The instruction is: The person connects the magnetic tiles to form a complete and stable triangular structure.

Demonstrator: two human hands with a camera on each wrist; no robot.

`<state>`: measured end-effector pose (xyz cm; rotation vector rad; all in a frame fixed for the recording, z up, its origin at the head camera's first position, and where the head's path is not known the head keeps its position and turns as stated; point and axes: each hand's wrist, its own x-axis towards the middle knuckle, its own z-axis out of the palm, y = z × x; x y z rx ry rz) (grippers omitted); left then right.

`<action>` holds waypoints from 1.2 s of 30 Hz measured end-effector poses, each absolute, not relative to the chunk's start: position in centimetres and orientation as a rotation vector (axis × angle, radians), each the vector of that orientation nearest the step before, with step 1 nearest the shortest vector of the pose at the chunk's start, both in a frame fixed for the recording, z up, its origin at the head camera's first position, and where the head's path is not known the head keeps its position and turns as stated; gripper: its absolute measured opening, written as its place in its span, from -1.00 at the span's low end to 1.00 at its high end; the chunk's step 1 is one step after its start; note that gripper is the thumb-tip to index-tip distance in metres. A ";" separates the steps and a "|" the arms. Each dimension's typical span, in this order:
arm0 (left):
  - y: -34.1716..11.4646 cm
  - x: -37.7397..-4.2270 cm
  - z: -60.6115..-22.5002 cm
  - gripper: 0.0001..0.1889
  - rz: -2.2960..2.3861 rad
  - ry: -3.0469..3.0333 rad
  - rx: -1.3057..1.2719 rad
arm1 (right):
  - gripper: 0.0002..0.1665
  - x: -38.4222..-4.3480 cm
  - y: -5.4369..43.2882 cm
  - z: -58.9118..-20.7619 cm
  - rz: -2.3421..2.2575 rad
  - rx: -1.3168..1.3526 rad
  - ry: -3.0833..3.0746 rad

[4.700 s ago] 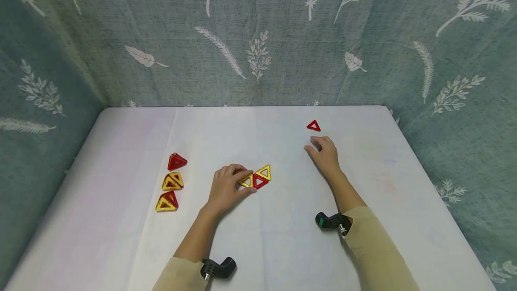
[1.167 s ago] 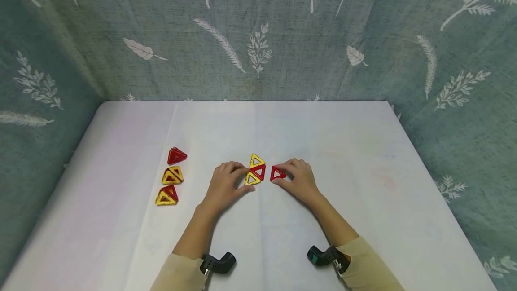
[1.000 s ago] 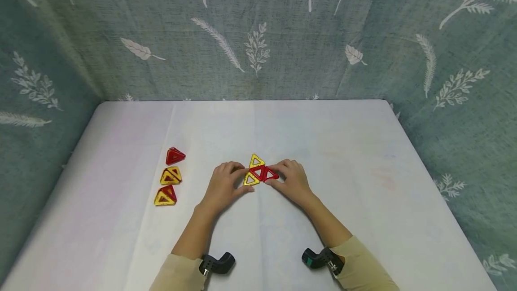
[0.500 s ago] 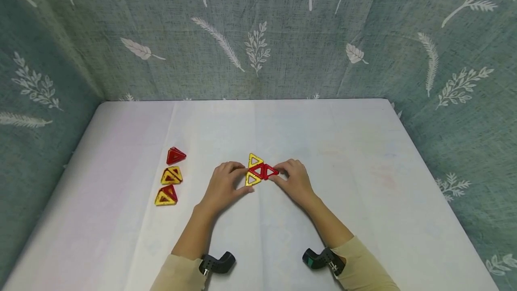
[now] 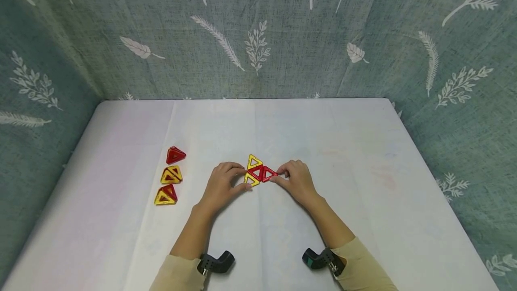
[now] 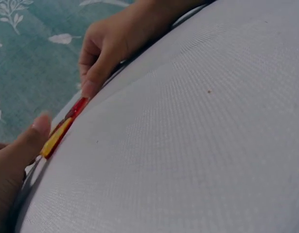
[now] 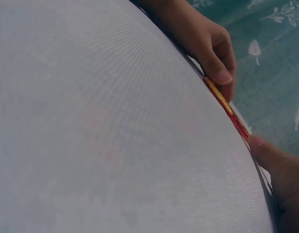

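Observation:
Red and yellow triangular magnetic tiles lie flat and joined at the middle of the table. A central red tile (image 5: 260, 173) has an upper yellow tile (image 5: 259, 164), a lower yellow tile (image 5: 255, 181) and a right-hand red tile (image 5: 265, 174) along its sides. My left hand (image 5: 221, 186) pinches the lower yellow tile between thumb and forefinger, the thumb overlapping its near corner. At the outer tip of the right-hand red tile, my right hand (image 5: 299, 184) pinches with thumb and forefinger. Both wrist views show the joined tiles edge-on, low against the tabletop.
Left of my hands stand three small folded tile shapes in a column: a red one (image 5: 175, 155), a yellow-and-red one (image 5: 171, 174) and another yellow-and-red one (image 5: 165, 196). A white cloth (image 5: 323, 134) covers the table, with patterned green curtains (image 5: 291, 35) behind and beside it.
My right hand has brought the red tile from the back right and joined it to the central red tile. The group has since turned slightly and shifted a little left.

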<state>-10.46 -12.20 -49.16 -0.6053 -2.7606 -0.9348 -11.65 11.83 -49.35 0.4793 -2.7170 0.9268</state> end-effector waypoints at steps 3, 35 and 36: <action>-12.2 -10.5 -49.2 -0.38 -0.909 -2.777 -0.584 | -0.69 -11.7 11.9 -49.2 0.942 0.484 -2.716; -12.8 -10.7 -49.5 -0.43 -0.955 -2.741 -0.784 | -0.66 -11.7 12.3 -49.8 0.986 0.788 -2.401; -12.8 -10.7 -49.5 -0.44 -0.960 -2.732 -0.800 | -0.65 -11.7 12.3 -49.8 1.002 0.785 -2.400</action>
